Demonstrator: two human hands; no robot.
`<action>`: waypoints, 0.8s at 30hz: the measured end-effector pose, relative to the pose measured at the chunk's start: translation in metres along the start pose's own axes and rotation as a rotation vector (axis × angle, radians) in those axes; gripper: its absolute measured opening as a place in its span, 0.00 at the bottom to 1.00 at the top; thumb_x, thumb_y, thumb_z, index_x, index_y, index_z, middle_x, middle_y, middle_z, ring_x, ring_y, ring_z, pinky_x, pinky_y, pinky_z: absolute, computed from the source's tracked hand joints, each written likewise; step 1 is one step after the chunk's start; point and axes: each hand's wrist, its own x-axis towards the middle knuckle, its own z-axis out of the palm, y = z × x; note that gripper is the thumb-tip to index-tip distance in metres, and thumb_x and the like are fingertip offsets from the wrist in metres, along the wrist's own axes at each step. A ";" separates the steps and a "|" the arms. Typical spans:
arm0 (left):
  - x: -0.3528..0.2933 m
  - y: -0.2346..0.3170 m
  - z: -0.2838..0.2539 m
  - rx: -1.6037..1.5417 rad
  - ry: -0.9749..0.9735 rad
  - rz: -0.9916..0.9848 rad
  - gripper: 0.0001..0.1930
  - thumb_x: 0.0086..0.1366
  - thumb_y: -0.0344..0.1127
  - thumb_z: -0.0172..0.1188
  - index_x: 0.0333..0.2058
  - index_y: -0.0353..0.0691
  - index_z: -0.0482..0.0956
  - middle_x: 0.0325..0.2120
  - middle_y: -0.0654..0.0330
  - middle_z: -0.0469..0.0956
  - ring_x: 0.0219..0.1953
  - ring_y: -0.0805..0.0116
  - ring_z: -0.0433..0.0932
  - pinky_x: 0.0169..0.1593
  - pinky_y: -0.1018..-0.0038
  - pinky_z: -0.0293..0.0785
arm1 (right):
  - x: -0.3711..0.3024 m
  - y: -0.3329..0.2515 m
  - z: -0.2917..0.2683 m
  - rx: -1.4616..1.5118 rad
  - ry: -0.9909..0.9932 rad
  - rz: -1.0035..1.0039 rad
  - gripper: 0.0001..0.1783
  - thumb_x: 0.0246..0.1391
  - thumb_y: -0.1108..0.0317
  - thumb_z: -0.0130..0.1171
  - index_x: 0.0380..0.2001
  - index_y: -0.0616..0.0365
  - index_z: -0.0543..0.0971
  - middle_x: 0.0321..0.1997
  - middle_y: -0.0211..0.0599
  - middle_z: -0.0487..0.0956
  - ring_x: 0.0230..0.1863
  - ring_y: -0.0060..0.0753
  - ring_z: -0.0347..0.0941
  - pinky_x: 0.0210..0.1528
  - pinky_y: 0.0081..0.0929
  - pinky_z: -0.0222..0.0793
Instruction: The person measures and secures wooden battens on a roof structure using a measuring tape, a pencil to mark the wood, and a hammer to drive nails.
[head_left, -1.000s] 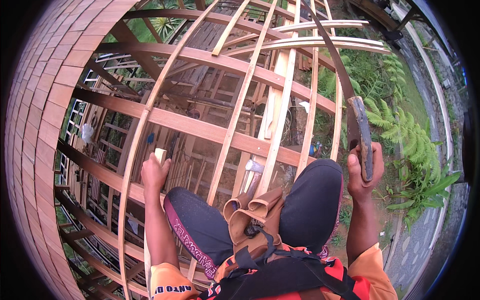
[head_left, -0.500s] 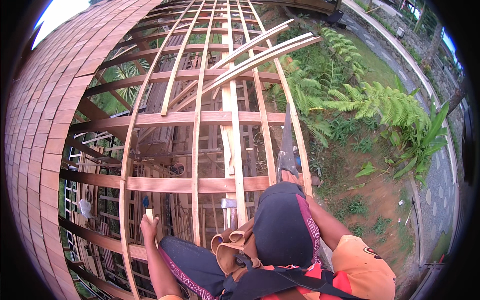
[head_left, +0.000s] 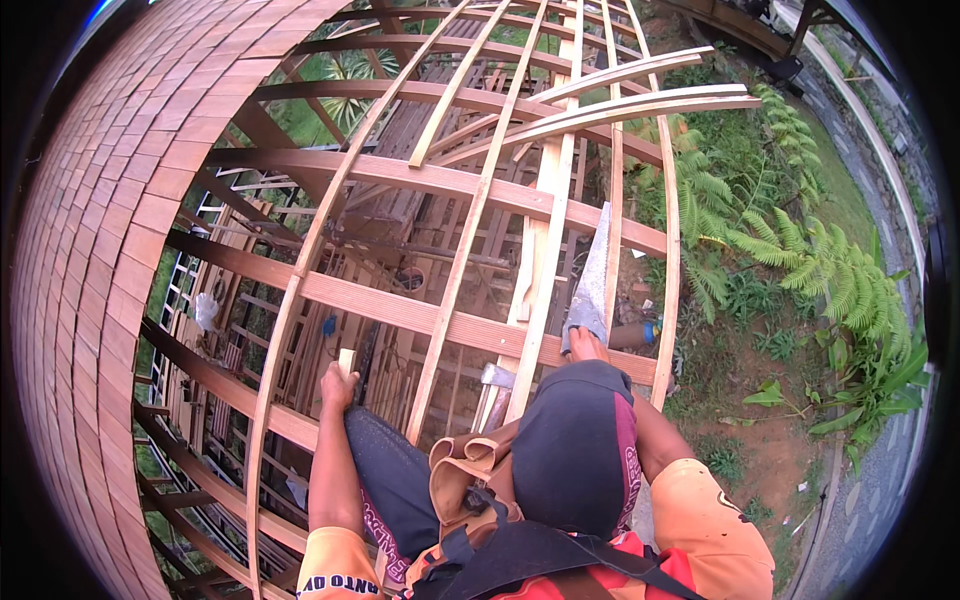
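The handle of the grey, tapered metal saw [head_left: 592, 292] is covered by the bare right hand [head_left: 588, 347], which is itself partly hidden behind the dark-trousered right knee [head_left: 570, 425]. Below its visible top, the pale, square-ended wooden stick [head_left: 346, 358] is concealed by the bare left hand [head_left: 339, 386]. The brown shingled roof [head_left: 85, 300] is cut off at the left. A blue thing [head_left: 329, 325] is too small to be identified.

Brown beams [head_left: 400, 308] carry long, thin strips [head_left: 458, 270] and 1 short strip [head_left: 450, 102]; loose sticks [head_left: 640, 107] lie slanted on top.
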 end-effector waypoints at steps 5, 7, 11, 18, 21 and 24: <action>0.001 -0.007 0.006 0.026 -0.042 0.020 0.21 0.55 0.38 0.71 0.43 0.32 0.77 0.41 0.36 0.81 0.48 0.37 0.79 0.50 0.51 0.75 | -0.008 -0.004 0.000 0.051 0.042 -0.030 0.21 0.46 0.73 0.60 0.45 0.64 0.69 0.45 0.53 0.72 0.49 0.58 0.75 0.51 0.52 0.72; 0.004 -0.007 0.005 -0.058 -0.117 -0.035 0.21 0.54 0.38 0.72 0.43 0.32 0.78 0.41 0.38 0.81 0.47 0.39 0.80 0.50 0.53 0.75 | -0.013 -0.006 -0.007 0.082 0.030 -0.041 0.26 0.45 0.73 0.62 0.50 0.64 0.69 0.50 0.53 0.70 0.55 0.58 0.70 0.56 0.49 0.69; 0.005 0.006 0.007 -0.043 -0.111 -0.021 0.26 0.54 0.40 0.72 0.49 0.31 0.78 0.41 0.41 0.83 0.47 0.47 0.82 0.50 0.59 0.76 | -0.022 0.001 -0.017 0.081 0.106 -0.138 0.30 0.43 0.72 0.66 0.52 0.63 0.70 0.54 0.51 0.69 0.58 0.57 0.68 0.60 0.48 0.66; -0.036 -0.026 -0.020 -0.489 0.234 -0.074 0.31 0.64 0.44 0.67 0.57 0.25 0.72 0.52 0.41 0.78 0.54 0.53 0.78 0.60 0.64 0.71 | -0.048 -0.011 -0.037 0.120 0.144 -0.081 0.38 0.45 0.69 0.69 0.61 0.61 0.68 0.61 0.49 0.67 0.63 0.56 0.65 0.64 0.47 0.62; -0.123 -0.064 -0.047 -0.270 0.491 -0.244 0.28 0.65 0.44 0.65 0.55 0.26 0.74 0.52 0.43 0.77 0.56 0.49 0.75 0.61 0.60 0.68 | -0.065 -0.024 -0.039 0.283 0.196 -0.089 0.34 0.48 0.70 0.67 0.59 0.62 0.69 0.60 0.52 0.69 0.61 0.58 0.68 0.61 0.46 0.65; -0.221 -0.122 -0.035 -0.007 0.593 -0.322 0.28 0.66 0.48 0.63 0.54 0.29 0.74 0.53 0.44 0.75 0.56 0.45 0.72 0.62 0.57 0.65 | -0.090 -0.035 -0.044 0.372 0.124 0.012 0.33 0.48 0.69 0.67 0.59 0.59 0.70 0.58 0.49 0.71 0.61 0.54 0.69 0.62 0.43 0.66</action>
